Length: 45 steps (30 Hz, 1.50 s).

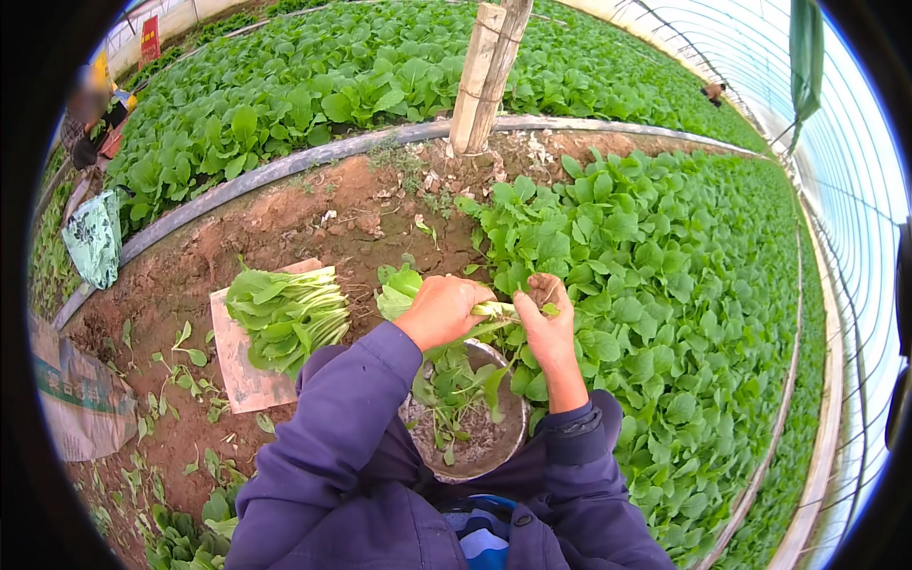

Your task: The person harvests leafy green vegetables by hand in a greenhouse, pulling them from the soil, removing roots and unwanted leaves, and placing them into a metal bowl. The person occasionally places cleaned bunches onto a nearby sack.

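Note:
My left hand (447,305) grips a small bunch of leafy greens (400,291), leaves to the left and pale stems to the right. At the stem end, the thumb and fingers of my right hand (550,320) pinch a small green leaf. Soil darkens those fingertips. Below both hands, between my knees, sits a round metal basin (476,467) with loose leaves (452,392) and dirt inside. Left of it, a neat pile of cut greens (292,313) rests on a flat board (246,388), its stems pointing right.
Dense growing greens (662,313) border my right side. Wooden posts (479,78) rise ahead beside a grey edging strip (285,171). A mint plastic bag (94,239), a printed sack (82,399) and scattered leaves (185,381) lie left. One person (85,128) sits far left.

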### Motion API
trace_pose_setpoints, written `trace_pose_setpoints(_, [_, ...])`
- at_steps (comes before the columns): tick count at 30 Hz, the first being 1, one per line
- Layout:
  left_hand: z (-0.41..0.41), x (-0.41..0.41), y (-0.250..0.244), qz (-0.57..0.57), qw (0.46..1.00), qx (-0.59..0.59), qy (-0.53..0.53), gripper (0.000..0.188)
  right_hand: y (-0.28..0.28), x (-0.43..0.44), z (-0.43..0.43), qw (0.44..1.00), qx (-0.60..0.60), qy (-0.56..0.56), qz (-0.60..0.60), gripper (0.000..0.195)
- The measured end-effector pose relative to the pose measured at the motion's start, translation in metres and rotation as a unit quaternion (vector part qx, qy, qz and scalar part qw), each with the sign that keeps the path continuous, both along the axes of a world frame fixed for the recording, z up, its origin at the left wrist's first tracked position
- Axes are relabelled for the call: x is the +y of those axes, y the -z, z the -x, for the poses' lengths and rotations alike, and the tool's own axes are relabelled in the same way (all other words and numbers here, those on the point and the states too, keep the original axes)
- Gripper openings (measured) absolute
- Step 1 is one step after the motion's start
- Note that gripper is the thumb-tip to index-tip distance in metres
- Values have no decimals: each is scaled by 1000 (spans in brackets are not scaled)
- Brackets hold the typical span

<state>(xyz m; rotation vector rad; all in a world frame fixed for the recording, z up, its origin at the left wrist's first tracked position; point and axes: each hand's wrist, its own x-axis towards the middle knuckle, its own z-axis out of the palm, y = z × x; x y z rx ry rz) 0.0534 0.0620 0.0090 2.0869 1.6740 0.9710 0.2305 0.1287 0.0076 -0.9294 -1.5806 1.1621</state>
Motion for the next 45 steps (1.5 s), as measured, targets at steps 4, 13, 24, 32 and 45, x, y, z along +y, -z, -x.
trace_pose_setpoints(4, [-3, -2, 0, -12, 1000, -1, -6, 28, 0, 10, -9, 998, -25, -29, -40, 16])
trace_pose_setpoints(13, [-8, 0, 2, -62, 998, 21, -6, 29, 6, -4, -9, 990, 0, 127, -62, 14])
trace_pose_setpoints(24, [-15, 4, 7, -41, 997, 69, -9, 29, 20, 4, -28, 984, -21, 176, -25, 13])
trace_pose_setpoints(32, [10, 9, -4, 35, 990, -106, -88, 21, 62, 9, -69, 901, -431, 26, 34, 33])
trace_pose_setpoints(45, [9, 12, -13, 159, 819, -551, -1, 14, -18, 21, -27, 993, -113, -18, -7, 27])
